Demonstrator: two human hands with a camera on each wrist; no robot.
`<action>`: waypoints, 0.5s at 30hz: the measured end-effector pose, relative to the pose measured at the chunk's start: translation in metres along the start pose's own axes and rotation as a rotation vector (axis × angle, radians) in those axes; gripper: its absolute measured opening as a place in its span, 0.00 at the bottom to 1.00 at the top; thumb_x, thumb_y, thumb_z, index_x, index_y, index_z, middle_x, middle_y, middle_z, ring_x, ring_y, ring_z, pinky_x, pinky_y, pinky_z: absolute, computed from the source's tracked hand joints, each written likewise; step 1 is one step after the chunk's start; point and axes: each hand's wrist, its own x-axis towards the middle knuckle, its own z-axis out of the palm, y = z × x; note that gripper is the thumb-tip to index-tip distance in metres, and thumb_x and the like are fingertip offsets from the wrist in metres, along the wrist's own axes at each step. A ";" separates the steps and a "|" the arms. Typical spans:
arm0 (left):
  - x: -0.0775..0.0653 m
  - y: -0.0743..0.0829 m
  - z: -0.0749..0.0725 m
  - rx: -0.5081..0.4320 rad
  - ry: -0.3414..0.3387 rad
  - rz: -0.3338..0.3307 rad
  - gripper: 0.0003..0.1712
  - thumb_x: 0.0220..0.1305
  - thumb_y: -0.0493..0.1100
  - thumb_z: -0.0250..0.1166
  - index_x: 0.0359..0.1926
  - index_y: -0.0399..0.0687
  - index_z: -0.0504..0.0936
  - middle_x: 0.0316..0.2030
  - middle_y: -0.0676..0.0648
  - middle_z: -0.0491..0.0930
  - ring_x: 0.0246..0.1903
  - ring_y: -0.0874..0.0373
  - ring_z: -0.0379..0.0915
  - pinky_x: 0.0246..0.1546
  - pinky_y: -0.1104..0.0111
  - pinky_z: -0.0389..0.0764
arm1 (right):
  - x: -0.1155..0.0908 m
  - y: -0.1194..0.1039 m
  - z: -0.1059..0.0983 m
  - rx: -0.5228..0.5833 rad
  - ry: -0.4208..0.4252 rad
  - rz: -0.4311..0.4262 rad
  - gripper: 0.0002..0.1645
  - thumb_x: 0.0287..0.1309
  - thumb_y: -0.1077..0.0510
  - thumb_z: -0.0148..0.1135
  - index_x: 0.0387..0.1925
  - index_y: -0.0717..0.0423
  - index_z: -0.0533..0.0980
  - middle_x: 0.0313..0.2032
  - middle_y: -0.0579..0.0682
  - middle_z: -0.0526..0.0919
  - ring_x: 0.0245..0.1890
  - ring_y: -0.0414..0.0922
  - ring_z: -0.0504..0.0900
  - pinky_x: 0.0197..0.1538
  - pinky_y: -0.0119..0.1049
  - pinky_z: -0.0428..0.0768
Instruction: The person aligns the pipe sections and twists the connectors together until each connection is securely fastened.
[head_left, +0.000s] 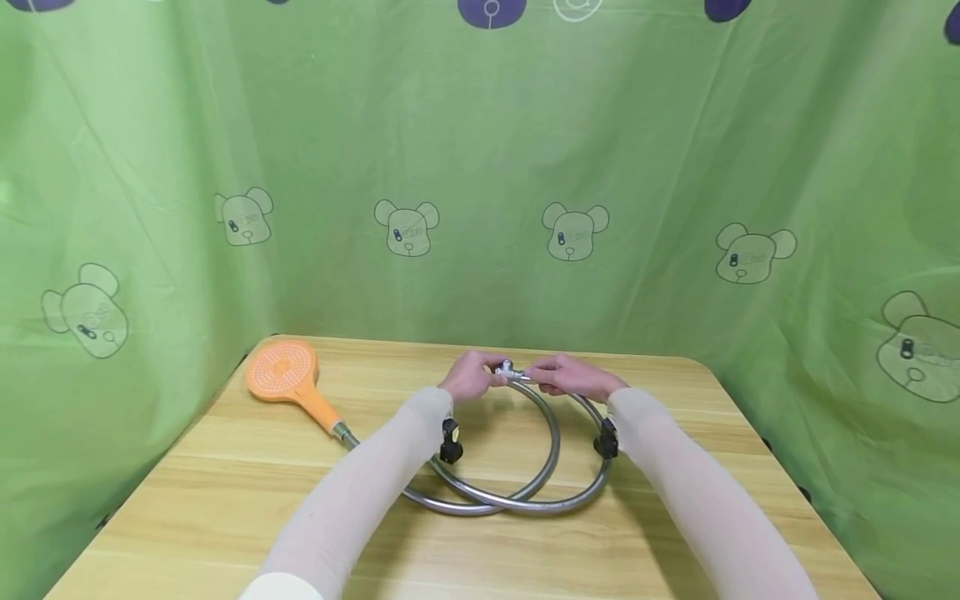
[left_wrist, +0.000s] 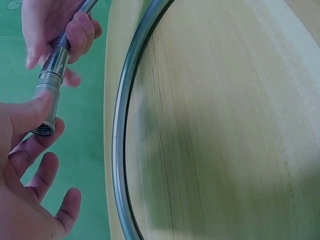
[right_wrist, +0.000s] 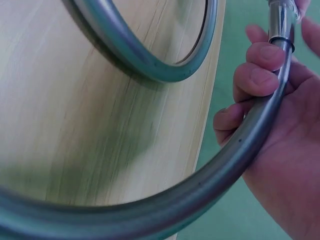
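Note:
My left hand (head_left: pixel 470 377) pinches a small chrome threaded fitting (left_wrist: pixel 50 95) between thumb and index finger, its other fingers spread loosely. A stubby knob-like part shows on top of the fitting in the head view. Facing it, my right hand (head_left: pixel 576 377) grips the end of a grey metal shower hose (head_left: pixel 556 437), its fingers curled round it in the right wrist view. The hose's chrome end nut (left_wrist: pixel 55 61) meets the fitting in line. From there the hose loops down over the table to an orange shower head (head_left: pixel 282 372), lying face up at the left.
The wooden table (head_left: pixel 247 492) carries the looped hose, whose coils cross between my forearms. Green curtains (head_left: pixel 480 283) with printed bear heads hang close behind the table and along both sides. A black wrist camera (head_left: pixel 452 443) sits under each wrist.

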 end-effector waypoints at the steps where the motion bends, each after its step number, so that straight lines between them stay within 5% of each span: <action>1: 0.000 -0.001 0.000 0.002 0.001 0.002 0.24 0.64 0.39 0.69 0.61 0.51 0.82 0.49 0.49 0.85 0.51 0.53 0.75 0.55 0.59 0.77 | 0.000 -0.001 0.001 0.010 0.001 -0.002 0.23 0.71 0.45 0.57 0.52 0.60 0.76 0.25 0.44 0.70 0.25 0.39 0.66 0.32 0.31 0.69; 8: 0.001 -0.003 0.000 -0.009 0.000 0.001 0.25 0.64 0.40 0.69 0.63 0.50 0.80 0.52 0.48 0.84 0.53 0.52 0.75 0.58 0.57 0.76 | 0.001 0.001 0.001 0.024 0.027 -0.008 0.13 0.67 0.51 0.63 0.46 0.53 0.74 0.28 0.45 0.73 0.30 0.44 0.70 0.39 0.37 0.75; 15: 0.001 -0.004 0.000 -0.017 -0.004 0.002 0.25 0.64 0.40 0.69 0.62 0.51 0.81 0.55 0.47 0.84 0.55 0.51 0.75 0.59 0.56 0.76 | 0.003 0.002 -0.001 0.010 0.004 -0.004 0.27 0.75 0.44 0.51 0.50 0.65 0.80 0.26 0.45 0.70 0.26 0.39 0.65 0.33 0.30 0.70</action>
